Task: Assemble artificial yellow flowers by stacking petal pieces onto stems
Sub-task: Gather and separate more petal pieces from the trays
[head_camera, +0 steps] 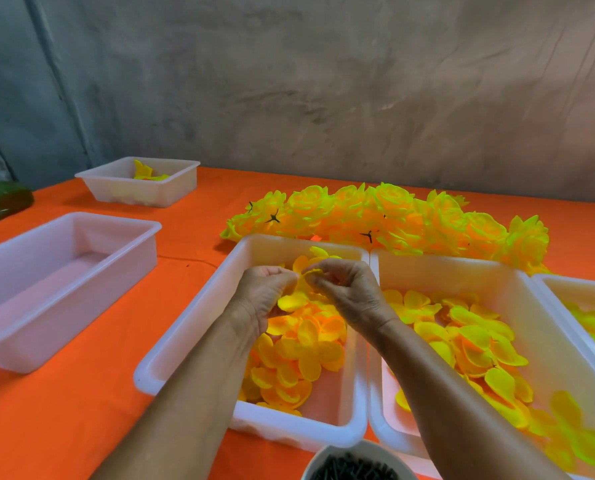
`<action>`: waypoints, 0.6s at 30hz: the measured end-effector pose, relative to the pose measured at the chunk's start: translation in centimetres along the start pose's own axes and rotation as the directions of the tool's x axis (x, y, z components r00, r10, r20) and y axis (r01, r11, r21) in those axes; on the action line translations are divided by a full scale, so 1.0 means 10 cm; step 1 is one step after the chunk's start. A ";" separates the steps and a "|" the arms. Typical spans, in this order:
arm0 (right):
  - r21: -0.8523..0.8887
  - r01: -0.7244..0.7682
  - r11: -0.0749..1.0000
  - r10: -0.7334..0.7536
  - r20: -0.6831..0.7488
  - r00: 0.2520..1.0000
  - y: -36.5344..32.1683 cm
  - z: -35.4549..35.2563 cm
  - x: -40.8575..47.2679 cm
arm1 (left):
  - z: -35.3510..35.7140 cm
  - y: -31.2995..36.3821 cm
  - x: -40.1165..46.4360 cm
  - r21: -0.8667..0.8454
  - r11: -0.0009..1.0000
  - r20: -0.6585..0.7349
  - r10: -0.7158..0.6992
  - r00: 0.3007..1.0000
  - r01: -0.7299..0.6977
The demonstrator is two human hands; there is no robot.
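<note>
So both hands meet mid-frame over the middle tray (185, 327): left hand (266, 292) and right hand (344, 289) each have a pinching grip on a yellow petal piece (301, 265). Looks like mid-stacking; any stem is hidden. Next needs another petal from the loose petals (299, 355) below. Finished flowers (393, 216) lie behind on the tabletop (81, 410).

Both forearms reach forward, wrists bent inward. Left hand (266, 292) and right hand (346, 292) nearly meet, fingers curled; each seems to pinch something yellow, grip partly hidden.
</note>
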State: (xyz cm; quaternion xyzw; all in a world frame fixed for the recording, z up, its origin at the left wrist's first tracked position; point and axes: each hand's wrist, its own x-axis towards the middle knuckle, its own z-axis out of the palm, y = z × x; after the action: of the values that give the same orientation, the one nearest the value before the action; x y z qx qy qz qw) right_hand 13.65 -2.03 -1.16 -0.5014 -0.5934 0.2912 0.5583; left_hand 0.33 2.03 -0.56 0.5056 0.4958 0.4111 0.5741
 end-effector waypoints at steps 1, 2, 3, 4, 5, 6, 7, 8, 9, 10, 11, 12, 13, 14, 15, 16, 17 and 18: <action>-0.059 0.016 0.998 -0.014 0.021 1.000 0.00 0.01 0.00 | 0.00 -0.01 0.01 0.012 1.000 -0.042 0.012 0.999 -0.012; -0.103 0.022 0.994 -0.019 0.032 0.999 0.00 0.02 0.00 | 0.00 -0.01 0.02 0.030 0.999 -0.071 0.026 0.997 -0.024; -0.123 0.019 0.992 -0.016 0.020 1.000 -0.01 0.02 0.00 | 0.00 -0.02 0.02 0.042 0.999 -0.083 0.037 0.996 -0.034; -0.130 0.009 0.992 -0.010 -0.005 1.000 -0.01 0.01 0.00 | 0.00 -0.02 0.02 0.043 0.998 -0.079 0.045 0.996 -0.041; -0.120 -0.004 0.993 0.000 -0.038 0.999 -0.01 0.00 0.00 | 0.00 -0.02 0.01 0.035 0.998 -0.067 0.053 0.996 -0.051; -0.107 -0.021 0.994 0.014 -0.070 0.997 0.00 -0.01 0.00 | 0.00 -0.01 0.00 0.026 0.998 -0.051 0.064 0.997 -0.062; -0.097 -0.035 0.995 0.025 -0.100 0.995 0.01 -0.02 0.01 | 0.00 0.00 0.00 0.016 0.997 -0.031 0.078 0.996 -0.078; -0.092 -0.046 0.995 0.034 -0.126 0.991 0.01 -0.03 0.01 | 0.01 0.01 -0.01 0.008 0.995 -0.004 0.098 0.995 -0.098; -0.087 -0.053 0.995 0.039 -0.153 0.987 0.01 -0.03 0.01 | 0.01 0.01 -0.03 0.005 0.992 0.027 0.123 0.992 -0.123; -0.086 -0.059 0.994 0.043 -0.175 0.984 0.01 -0.03 0.01 | 0.02 0.02 -0.04 0.003 0.989 0.061 0.147 0.987 -0.147; -0.087 -0.061 0.994 0.043 -0.193 0.980 0.02 -0.03 0.01 | 0.02 0.02 -0.05 0.001 0.986 0.093 0.166 0.982 -0.167; -0.088 -0.063 0.994 0.044 -0.202 0.978 0.02 -0.03 0.01 | 0.02 0.02 -0.07 0.001 0.984 0.121 0.178 0.977 -0.180; -0.080 -0.066 0.995 0.049 -0.202 0.978 0.02 -0.03 0.01 | 0.02 0.02 -0.08 0.007 0.982 0.141 0.185 0.973 -0.188; -0.051 -0.067 0.996 0.057 -0.185 0.981 0.02 -0.03 0.01 | 0.02 0.02 -0.09 0.015 0.982 0.149 0.186 0.971 -0.190; -0.011 -0.058 0.998 0.055 -0.163 0.985 0.03 -0.03 0.01 | 0.03 0.02 -0.09 0.023 0.982 0.145 0.184 0.972 -0.189; 0.038 -0.043 0.998 0.048 -0.139 0.989 0.02 -0.03 0.00 | 0.03 0.03 -0.10 0.030 0.981 0.138 0.184 0.973 -0.190; 0.071 -0.031 0.997 0.040 -0.123 0.992 0.01 -0.03 0.00 | 0.04 0.03 -0.10 0.036 0.980 0.129 0.189 0.973 -0.195; 0.105 -0.028 0.994 0.040 -0.113 0.993 -0.01 -0.03 -0.01 | 0.05 0.04 -0.11 0.041 0.978 0.121 0.199 0.973 -0.205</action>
State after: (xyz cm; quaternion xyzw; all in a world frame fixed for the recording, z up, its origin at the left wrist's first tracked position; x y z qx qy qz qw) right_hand 13.91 -2.20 -1.09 -0.4978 -0.5358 0.3013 0.6118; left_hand 0.66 0.92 -0.03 0.5916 0.4184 0.4237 0.5435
